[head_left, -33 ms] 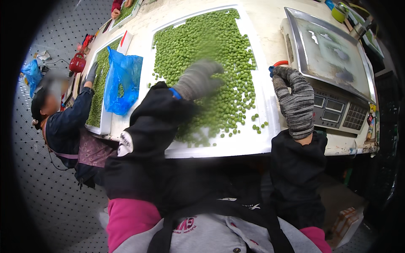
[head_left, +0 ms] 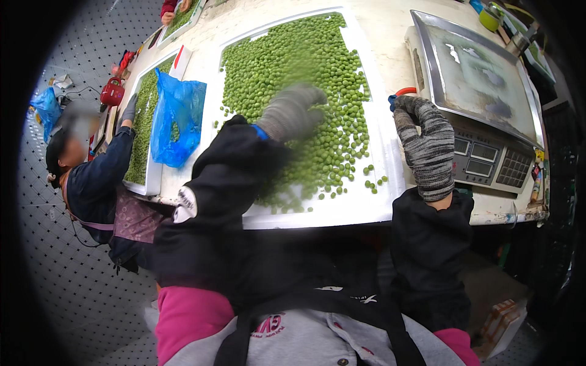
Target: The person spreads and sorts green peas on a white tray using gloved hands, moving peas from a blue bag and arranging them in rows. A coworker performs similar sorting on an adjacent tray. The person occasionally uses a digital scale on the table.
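Green peas [head_left: 348, 116] lie loose over a white foam tray [head_left: 387, 158] in front of me, thick at the far end and sparser at the near edge. Over the middle of the peas is my left hand [head_left: 290, 114] in a grey knit glove, its fingers smeared by motion. At the tray's right side my right hand [head_left: 428, 146], in a striped grey glove, has its fingers curled in toward the thumb. Its fingertips meet a small red and blue object [head_left: 404, 91], mostly hidden, whose kind I cannot make out.
A metal-topped weighing scale [head_left: 482, 79] stands at the right. Left of my tray, a blue plastic bag [head_left: 177, 122] leans by another pea tray [head_left: 152, 177], where a co-worker [head_left: 94, 183] reaches in. Another person's hands [head_left: 168, 17] show at the far left.
My left hand and forearm have shifted slightly to the right over the peas. My right hand stays in place.
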Available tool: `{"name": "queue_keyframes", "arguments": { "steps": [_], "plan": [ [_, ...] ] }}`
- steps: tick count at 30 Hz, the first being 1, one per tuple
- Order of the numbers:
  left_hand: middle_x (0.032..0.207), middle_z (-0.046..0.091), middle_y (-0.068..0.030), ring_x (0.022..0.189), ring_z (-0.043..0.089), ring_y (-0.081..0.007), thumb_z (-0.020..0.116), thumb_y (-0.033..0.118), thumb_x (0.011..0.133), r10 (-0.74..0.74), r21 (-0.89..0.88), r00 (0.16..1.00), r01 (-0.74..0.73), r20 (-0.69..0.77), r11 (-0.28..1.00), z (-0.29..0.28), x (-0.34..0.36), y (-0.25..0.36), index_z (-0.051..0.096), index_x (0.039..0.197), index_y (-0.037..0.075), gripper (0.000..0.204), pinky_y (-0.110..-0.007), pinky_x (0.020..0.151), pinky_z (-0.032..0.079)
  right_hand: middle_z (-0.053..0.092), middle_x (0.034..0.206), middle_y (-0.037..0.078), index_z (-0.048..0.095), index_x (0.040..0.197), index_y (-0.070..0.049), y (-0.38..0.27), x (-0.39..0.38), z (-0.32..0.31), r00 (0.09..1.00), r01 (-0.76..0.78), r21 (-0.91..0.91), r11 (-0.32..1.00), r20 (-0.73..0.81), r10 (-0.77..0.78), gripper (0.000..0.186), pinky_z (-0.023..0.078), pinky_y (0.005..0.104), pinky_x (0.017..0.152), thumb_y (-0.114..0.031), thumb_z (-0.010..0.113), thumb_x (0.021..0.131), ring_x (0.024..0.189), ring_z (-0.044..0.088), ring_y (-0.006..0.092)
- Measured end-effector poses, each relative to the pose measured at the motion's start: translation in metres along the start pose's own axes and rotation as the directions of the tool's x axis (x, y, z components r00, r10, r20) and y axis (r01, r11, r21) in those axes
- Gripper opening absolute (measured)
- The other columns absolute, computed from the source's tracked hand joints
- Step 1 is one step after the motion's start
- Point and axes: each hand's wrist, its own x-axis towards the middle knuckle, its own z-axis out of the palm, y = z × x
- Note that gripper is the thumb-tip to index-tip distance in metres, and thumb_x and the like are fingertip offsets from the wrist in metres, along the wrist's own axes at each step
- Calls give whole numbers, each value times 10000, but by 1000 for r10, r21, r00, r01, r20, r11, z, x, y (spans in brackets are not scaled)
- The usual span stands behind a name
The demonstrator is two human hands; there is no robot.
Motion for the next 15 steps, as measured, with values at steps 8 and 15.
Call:
{"name": "queue_keyframes", "arguments": {
  "steps": [8, 15],
  "plan": [
    [996, 639, -126, 897, 610, -344, 598, 199, 766, -262, 180, 866, 202, 425, 963, 11, 53, 11, 660, 966, 118, 225, -426, 800, 503, 633, 820, 139, 636, 911, -13, -2, 1, -7, 1000, 29, -15, 999, -9, -29, 137, 491, 337, 709, -70, 627, 786, 747, 615, 274],
    [835, 638, -145, 788, 609, -304, 617, 185, 770, -226, 223, 894, 148, 386, 964, 15, 52, 15, 655, 889, 60, 177, -387, 718, 483, 629, 823, 140, 629, 897, -18, -2, 2, -5, 1000, 6, 66, 998, 8, -6, 116, 490, 347, 698, -62, 615, 791, 747, 611, 287]
  ]
}}
